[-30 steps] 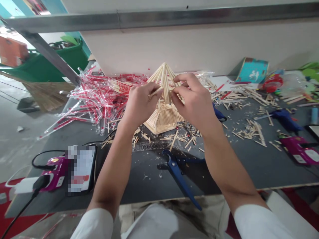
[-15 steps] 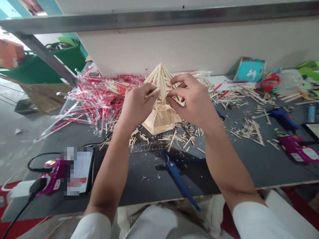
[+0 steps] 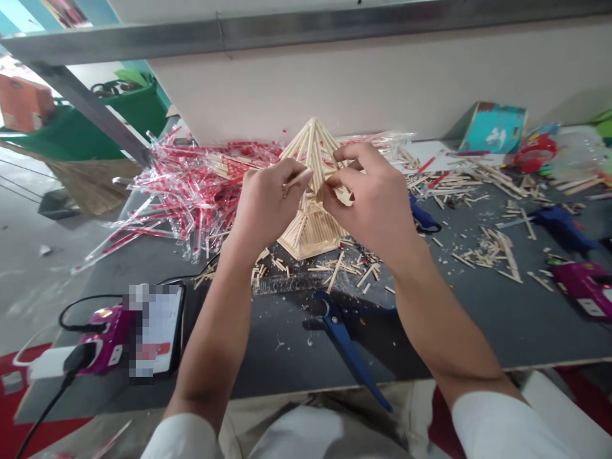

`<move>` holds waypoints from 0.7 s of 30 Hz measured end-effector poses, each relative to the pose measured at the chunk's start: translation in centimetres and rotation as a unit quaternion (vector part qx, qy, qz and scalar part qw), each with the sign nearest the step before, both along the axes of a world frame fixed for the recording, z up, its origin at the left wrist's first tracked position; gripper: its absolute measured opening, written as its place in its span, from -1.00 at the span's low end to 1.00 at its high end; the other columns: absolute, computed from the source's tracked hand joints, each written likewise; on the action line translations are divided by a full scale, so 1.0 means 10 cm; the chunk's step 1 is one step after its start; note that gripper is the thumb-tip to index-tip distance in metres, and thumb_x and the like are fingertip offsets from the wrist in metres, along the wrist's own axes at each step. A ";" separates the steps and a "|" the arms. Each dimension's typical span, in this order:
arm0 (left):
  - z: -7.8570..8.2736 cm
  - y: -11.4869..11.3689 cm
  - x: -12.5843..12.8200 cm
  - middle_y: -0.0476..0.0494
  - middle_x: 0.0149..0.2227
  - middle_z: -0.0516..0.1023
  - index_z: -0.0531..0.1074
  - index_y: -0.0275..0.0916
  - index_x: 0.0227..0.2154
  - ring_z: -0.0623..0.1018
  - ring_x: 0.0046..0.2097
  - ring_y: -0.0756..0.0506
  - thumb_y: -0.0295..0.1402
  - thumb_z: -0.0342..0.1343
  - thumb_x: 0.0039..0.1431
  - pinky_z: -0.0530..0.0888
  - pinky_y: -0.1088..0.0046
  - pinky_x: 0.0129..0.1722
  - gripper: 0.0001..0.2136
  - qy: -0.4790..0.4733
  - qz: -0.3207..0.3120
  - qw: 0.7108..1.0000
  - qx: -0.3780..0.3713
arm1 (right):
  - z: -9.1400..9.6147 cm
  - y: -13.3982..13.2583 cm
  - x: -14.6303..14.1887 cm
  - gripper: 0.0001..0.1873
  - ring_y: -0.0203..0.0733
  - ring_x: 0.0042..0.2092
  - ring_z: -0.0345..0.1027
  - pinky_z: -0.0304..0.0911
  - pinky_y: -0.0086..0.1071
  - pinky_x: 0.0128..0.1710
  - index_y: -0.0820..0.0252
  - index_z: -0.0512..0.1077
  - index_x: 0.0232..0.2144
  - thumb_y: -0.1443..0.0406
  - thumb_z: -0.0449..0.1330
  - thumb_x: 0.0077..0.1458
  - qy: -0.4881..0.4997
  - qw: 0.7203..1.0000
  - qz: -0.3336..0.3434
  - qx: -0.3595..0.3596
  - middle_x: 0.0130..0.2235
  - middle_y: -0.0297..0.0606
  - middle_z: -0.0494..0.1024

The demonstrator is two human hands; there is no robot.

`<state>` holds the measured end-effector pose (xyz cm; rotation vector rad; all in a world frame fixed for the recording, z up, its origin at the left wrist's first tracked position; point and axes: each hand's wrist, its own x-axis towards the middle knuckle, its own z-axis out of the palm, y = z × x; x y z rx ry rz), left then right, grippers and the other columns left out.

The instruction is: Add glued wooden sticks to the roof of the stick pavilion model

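Note:
A small tower model made of thin wooden sticks (image 3: 318, 233) stands on the dark table, with a pointed open-frame roof over a wider slatted base. My left hand (image 3: 268, 204) is at its left side, thumb and fingers pinched on a short wooden stick (image 3: 297, 180). At the right side of the roof frame is my right hand (image 3: 370, 191), its fingers curled and the tips close together against the sticks. What those tips grip is too small to make out. Both hands hide parts of the model's middle.
Blue cutters (image 3: 351, 354) and a clear ruler (image 3: 287, 284) lie in front of the model. Red-and-clear plastic wrappers (image 3: 176, 185) are heaped on the left, near a phone (image 3: 162, 325) and purple power strip (image 3: 108, 338). Loose sticks (image 3: 492, 255) and a blue glue gun (image 3: 564, 226) lie right.
The whole scene has shifted slightly to the right in view. Both hands keep nearly the same pose at the model, and the left still pinches the stick.

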<state>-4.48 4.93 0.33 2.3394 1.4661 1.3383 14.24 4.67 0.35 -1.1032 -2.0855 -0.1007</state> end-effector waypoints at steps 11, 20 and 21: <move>0.02 -0.01 0.00 0.07 -0.61 0.24 0.40 -0.21 -0.49 0.20 -0.52 0.05 -0.39 0.15 0.31 0.22 0.42 -0.45 -0.77 -0.010 -0.008 1.000 -0.010 | 0.06 0.04 0.10 -0.70 0.06 0.07 0.44 0.41 -0.01 0.05 0.11 0.55 -0.16 0.27 0.00 0.39 -0.027 0.999 0.033 -0.030 0.06 -0.06 0.55; 0.02 -0.01 0.00 0.08 -0.60 0.22 0.42 -0.21 -0.47 0.20 -0.51 0.05 -0.38 0.16 0.32 0.21 0.41 -0.45 -0.79 -0.010 -0.009 1.000 -0.019 | 0.11 0.02 0.14 -0.75 0.08 0.05 0.46 0.40 0.00 0.03 0.15 0.59 -0.20 0.29 0.09 0.35 -0.054 0.997 0.046 -0.027 0.11 -0.04 0.54; 0.02 -0.01 0.00 0.08 -0.61 0.22 0.42 -0.21 -0.47 0.19 -0.51 0.05 -0.38 0.16 0.32 0.21 0.41 -0.45 -0.79 -0.010 -0.008 1.000 -0.015 | 0.11 0.01 0.13 -0.76 0.07 0.03 0.46 0.40 0.00 0.01 0.15 0.59 -0.20 0.29 0.10 0.35 -0.060 0.997 0.042 -0.025 0.11 -0.04 0.54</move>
